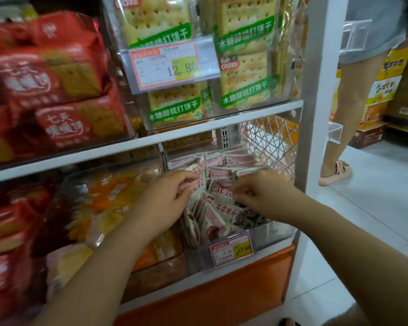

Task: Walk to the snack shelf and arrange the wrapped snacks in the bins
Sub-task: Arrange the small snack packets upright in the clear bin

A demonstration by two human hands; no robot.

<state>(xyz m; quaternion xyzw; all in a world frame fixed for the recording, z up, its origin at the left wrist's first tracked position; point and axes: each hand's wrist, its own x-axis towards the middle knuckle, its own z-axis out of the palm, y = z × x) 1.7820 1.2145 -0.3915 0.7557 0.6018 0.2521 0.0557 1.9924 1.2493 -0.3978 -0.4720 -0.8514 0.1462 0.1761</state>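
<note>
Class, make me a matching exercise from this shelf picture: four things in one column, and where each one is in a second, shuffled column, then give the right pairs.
Things
1. green cracker packs
2. red biscuit packs
3. pink snack packs
4. orange panel

Places
A. lower bin, between the left hand and right hand
B. below the lower bin, at the shelf's base
C. upper shelf, right side
D. upper shelf, left side

Pairs: 1-C, 2-D, 3-A, 4-B
</note>
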